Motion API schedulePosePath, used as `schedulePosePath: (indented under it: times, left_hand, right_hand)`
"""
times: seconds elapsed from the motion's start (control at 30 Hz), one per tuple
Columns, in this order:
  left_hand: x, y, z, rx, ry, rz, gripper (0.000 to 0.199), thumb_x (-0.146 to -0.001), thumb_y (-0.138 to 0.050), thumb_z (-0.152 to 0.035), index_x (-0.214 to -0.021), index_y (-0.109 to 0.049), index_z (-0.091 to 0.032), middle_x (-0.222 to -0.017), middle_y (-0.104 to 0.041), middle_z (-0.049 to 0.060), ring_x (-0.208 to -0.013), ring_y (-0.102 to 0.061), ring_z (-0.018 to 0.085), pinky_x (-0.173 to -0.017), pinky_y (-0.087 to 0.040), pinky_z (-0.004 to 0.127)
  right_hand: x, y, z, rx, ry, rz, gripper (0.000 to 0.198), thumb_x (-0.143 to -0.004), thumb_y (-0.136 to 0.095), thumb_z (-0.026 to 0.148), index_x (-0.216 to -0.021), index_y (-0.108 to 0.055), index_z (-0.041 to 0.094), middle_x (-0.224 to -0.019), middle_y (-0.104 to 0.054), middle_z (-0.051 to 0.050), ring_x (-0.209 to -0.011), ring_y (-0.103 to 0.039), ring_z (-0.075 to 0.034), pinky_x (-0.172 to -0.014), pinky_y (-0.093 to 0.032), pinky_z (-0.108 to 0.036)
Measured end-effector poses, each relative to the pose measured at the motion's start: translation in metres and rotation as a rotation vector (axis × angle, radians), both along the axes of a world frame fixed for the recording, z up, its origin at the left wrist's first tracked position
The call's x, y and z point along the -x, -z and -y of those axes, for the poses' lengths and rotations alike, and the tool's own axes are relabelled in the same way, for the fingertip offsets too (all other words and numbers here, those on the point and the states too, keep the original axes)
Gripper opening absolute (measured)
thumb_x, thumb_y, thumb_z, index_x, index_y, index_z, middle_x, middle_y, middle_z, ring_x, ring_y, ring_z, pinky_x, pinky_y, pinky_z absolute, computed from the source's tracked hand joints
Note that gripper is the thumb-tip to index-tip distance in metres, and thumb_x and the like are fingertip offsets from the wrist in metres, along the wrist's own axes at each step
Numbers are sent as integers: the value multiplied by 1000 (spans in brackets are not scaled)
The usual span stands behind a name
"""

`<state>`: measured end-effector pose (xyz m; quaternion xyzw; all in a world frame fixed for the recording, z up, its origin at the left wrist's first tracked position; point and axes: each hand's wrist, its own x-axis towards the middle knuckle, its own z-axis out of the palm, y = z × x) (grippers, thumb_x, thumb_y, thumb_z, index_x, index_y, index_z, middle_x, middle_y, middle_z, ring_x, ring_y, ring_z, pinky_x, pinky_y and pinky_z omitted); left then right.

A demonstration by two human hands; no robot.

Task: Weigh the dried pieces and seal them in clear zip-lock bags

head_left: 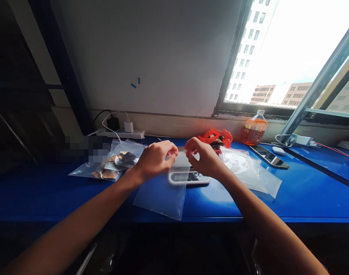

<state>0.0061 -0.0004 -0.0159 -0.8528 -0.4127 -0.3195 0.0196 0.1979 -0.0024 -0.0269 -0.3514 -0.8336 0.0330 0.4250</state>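
Observation:
A clear zip bag (163,194) hangs by its top edge between my two hands, in front of a white kitchen scale (203,181). My left hand (155,159) pinches the bag's top edge with thumb and fingers. On the other side, my right hand (203,156) closes on the same edge near its right corner. No contents show inside this bag. Part of the scale is seen through the plastic, and its top is partly hidden by my hands. Behind my right hand sits a red plastic bag (227,138) with dark dried pieces in it.
Filled clear bags (110,174) of brown and dark pieces lie at left. Flat clear bags (246,172) are stacked at right, near a phone (270,156), a white earbud case (278,151) and an orange drink bottle (254,130). A power strip (138,134) runs along the wall.

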Motion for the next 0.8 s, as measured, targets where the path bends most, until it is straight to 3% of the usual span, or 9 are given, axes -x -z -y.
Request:
schedulePosePath:
  times: [0.23, 0.53, 0.8]
  left_hand:
    - [-6, 0, 7, -180, -46, -156, 16, -85, -49, -27, -85, -62, -18, -81, -66, 3, -80, -61, 21, -75, -41, 35]
    - [-10, 6, 11, -379, -74, -317, 17, -83, -47, -22, -84, -63, -15, -75, -65, 6, -73, -60, 23, -73, -41, 39]
    - [-11, 3, 13, -168, -77, -191, 15, -82, -48, -23, -84, -63, -18, -81, -67, 3, -77, -60, 21, -71, -40, 35]
  right_hand:
    - [7, 2, 6, -10, 77, 68, 18, -75, -43, 7, -87, -40, 20, -83, -59, -4, -70, -53, -15, -62, -40, -27]
    - [14, 9, 8, -60, 22, 96, 21, -75, -40, 5, -88, -35, 21, -84, -59, -5, -73, -54, -17, -63, -40, -27]
    - [13, 7, 9, -5, 58, 54, 23, -79, -44, 9, -98, -37, 21, -88, -60, -6, -78, -57, -18, -67, -43, -29]
